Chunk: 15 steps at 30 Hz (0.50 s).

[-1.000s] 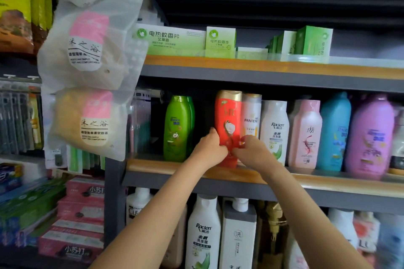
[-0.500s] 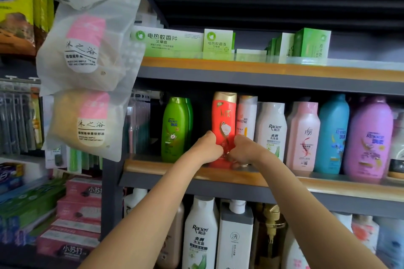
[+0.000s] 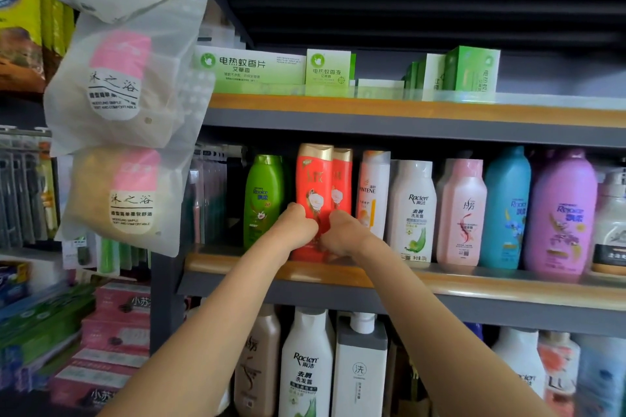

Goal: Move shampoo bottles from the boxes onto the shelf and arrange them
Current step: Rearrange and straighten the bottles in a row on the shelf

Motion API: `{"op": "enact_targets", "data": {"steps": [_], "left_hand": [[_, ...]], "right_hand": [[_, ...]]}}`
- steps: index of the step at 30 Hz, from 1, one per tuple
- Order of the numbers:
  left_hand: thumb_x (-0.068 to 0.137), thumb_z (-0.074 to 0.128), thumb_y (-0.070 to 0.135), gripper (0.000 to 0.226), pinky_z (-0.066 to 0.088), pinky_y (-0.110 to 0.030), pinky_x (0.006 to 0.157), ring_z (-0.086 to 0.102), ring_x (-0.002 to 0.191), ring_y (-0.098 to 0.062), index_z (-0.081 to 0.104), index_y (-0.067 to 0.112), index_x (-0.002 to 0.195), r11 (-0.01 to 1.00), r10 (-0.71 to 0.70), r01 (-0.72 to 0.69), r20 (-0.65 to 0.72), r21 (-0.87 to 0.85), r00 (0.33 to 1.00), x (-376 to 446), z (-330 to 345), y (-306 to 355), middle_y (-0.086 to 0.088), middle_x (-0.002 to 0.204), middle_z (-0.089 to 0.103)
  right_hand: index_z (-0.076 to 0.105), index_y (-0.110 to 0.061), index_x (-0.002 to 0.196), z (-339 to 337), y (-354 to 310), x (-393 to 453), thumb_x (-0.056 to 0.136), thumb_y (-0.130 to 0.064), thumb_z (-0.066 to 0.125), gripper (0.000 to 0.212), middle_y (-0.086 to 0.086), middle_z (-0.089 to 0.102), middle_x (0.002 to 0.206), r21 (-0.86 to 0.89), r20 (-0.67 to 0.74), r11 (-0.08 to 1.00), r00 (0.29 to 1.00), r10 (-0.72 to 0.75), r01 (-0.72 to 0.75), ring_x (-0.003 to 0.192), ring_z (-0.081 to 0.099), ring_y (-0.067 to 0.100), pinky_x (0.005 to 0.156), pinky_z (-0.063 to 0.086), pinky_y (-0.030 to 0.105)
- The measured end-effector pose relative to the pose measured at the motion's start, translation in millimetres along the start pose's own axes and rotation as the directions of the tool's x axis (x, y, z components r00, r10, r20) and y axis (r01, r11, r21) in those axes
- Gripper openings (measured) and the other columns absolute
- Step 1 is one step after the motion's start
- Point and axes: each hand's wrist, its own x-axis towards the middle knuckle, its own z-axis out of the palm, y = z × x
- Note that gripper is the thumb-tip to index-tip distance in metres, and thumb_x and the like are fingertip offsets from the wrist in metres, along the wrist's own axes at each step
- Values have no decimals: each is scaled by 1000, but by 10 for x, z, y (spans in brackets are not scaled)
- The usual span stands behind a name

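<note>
Two hands, left (image 3: 294,227) and right (image 3: 342,233), are curled round the lower part of a red bottle (image 3: 313,186), which is held upright at the shelf's (image 3: 474,284) front edge, between a green bottle (image 3: 263,200) and a second red bottle (image 3: 341,179) just behind it.

Upright red shampoo bottle (image 3: 313,186) on shelf (image 3: 474,284)
</note>
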Motion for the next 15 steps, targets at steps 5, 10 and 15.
{"op": "enact_targets", "data": {"steps": [5,10,15], "left_hand": [[88,40,-1,38,40,-27,76,51,100,-27,42,1,126,1000,-13,15,-91,14,996,21,1,8,-17,121,53],[87,41,0,36,48,-35,85,54,99,-29,44,2,123,995,-18,27,-102,93,995,28,-37,-20,-15,115,56],[91,42,4,36,47,-37,92,53,110,-32,41,3,127,969,-18,37,-82,244,996,-39,-71,-31,-16,123,53]], "right_hand": [[50,4,115,38,-65,-8,88,0,49,27,22,59,116,-47,2,999,1000,-10,10,103,62,36,89,53,44],[48,3,115,33,-94,-29,90,-1,48,25,22,59,118,-79,12,997,1000,-14,15,94,64,33,84,54,38],[52,-5,92,18,-57,-39,91,-10,52,5,12,59,91,-85,18,995,999,-51,52,77,60,26,64,51,30]]}}
